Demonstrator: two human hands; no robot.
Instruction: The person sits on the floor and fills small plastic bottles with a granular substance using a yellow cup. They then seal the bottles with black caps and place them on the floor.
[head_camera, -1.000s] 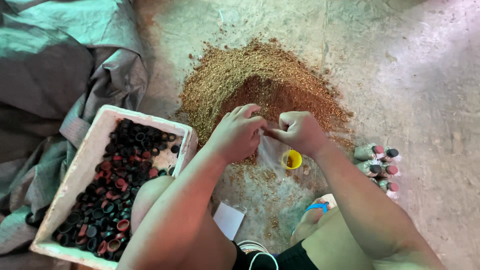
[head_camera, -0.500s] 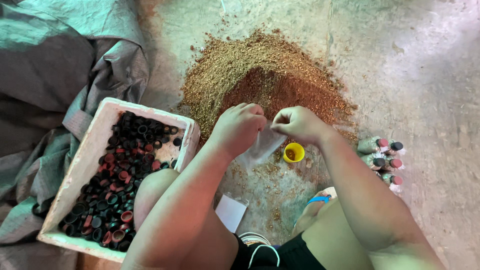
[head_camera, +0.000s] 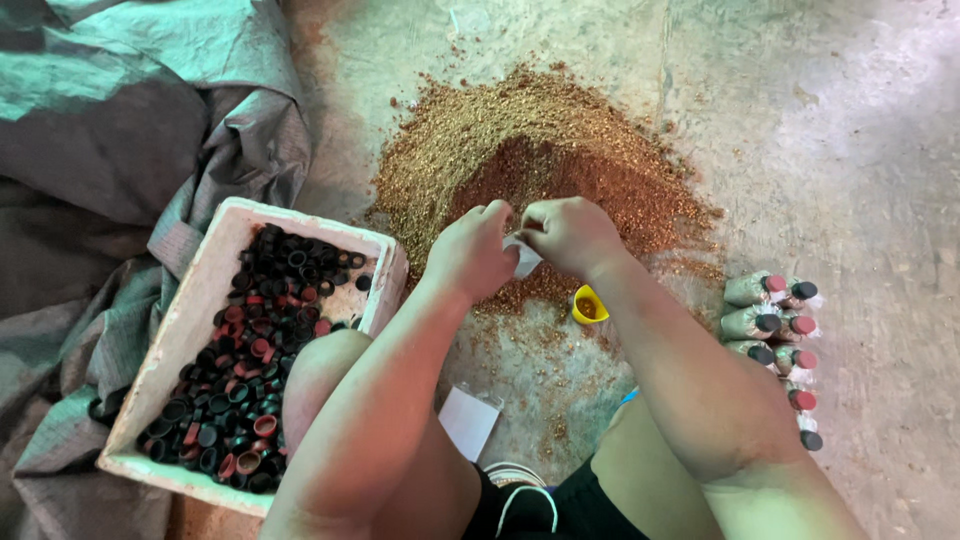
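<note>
A rough concrete floor (head_camera: 800, 130) carries a broad heap of brown granular material (head_camera: 540, 150). At the near edge of the heap, the left hand (head_camera: 470, 250) and right hand (head_camera: 570, 235) meet, fingers of both pinched together on a small clear plastic bag (head_camera: 524, 258) held between them. Just nearer than the heap lies a small yellow cup (head_camera: 588, 305). Left of the heap stands a white foam box (head_camera: 215, 300) full of black and red caps (head_camera: 250, 350). Right of it lie filled bags with caps (head_camera: 770, 320).
</note>
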